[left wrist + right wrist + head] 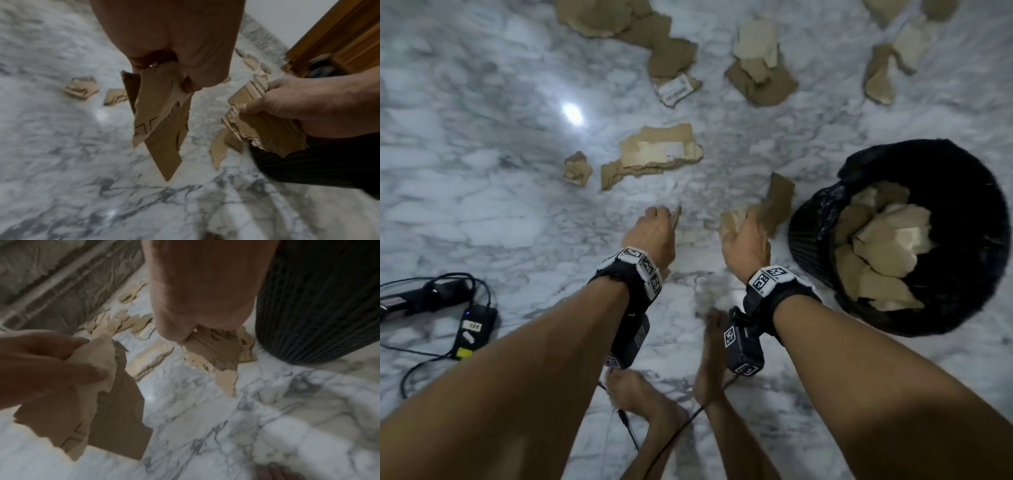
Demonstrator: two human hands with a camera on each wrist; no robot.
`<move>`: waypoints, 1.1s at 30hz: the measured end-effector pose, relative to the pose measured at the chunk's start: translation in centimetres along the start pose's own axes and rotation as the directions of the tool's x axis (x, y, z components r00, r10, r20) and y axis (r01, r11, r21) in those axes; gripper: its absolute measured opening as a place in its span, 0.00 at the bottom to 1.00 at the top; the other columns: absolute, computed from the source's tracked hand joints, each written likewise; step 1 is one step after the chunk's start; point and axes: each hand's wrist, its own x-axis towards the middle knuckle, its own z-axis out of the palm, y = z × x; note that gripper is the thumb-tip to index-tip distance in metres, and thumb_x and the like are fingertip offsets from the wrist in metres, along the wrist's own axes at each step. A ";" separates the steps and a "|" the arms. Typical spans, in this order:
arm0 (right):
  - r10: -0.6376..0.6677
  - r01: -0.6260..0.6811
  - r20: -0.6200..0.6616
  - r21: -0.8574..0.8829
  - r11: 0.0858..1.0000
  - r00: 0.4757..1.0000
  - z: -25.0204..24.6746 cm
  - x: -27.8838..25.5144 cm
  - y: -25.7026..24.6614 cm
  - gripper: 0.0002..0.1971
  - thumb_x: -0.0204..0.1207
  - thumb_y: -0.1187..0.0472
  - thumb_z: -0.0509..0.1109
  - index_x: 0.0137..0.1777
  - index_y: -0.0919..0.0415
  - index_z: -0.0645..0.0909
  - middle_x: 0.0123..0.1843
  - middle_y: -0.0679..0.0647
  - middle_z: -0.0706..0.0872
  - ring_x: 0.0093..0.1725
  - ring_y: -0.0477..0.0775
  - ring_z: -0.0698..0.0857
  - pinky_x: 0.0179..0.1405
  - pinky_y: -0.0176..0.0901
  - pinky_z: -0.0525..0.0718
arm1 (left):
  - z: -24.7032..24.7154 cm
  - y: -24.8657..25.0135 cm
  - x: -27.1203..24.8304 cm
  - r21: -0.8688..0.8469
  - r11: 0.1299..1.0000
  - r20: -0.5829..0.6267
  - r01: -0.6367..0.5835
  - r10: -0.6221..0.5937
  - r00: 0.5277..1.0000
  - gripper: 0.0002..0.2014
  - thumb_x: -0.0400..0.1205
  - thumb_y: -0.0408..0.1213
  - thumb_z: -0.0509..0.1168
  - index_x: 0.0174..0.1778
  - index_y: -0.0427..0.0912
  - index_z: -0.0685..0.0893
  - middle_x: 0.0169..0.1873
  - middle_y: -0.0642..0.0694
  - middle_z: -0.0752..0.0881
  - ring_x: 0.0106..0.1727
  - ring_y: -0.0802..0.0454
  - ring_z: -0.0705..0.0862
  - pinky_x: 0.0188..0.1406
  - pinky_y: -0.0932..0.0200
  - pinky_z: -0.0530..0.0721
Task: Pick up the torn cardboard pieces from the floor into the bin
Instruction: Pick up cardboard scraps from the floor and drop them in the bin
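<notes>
Head view: bin (808,240) at right already part-filled; left hand (652,236) and right hand (744,245) each pinching cardboard pieces (162,123); many scraps (661,150) left across upper frame, roughly halfway by my estimate

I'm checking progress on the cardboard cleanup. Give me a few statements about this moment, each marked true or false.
1. Both hands hold cardboard. True: the left hand and the right hand each grip torn pieces.
2. The bin is empty. False: it already holds cardboard.
3. Cardboard pieces still lie on the floor. True.
4. The bin stands to the person's left. False: it stands on the right.
</notes>
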 end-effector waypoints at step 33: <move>0.259 -0.238 -0.186 0.127 0.963 0.948 -20.3 -2.5 2.2 0.17 0.79 0.50 0.67 0.63 0.59 0.78 0.69 0.60 0.75 0.68 0.63 0.76 0.63 0.51 0.75 | -12.3 15.1 -3.2 -0.074 0.996 0.125 -0.047 0.056 0.991 0.24 0.84 0.45 0.62 0.73 0.39 0.68 0.70 0.37 0.73 0.69 0.36 0.75 0.65 0.44 0.77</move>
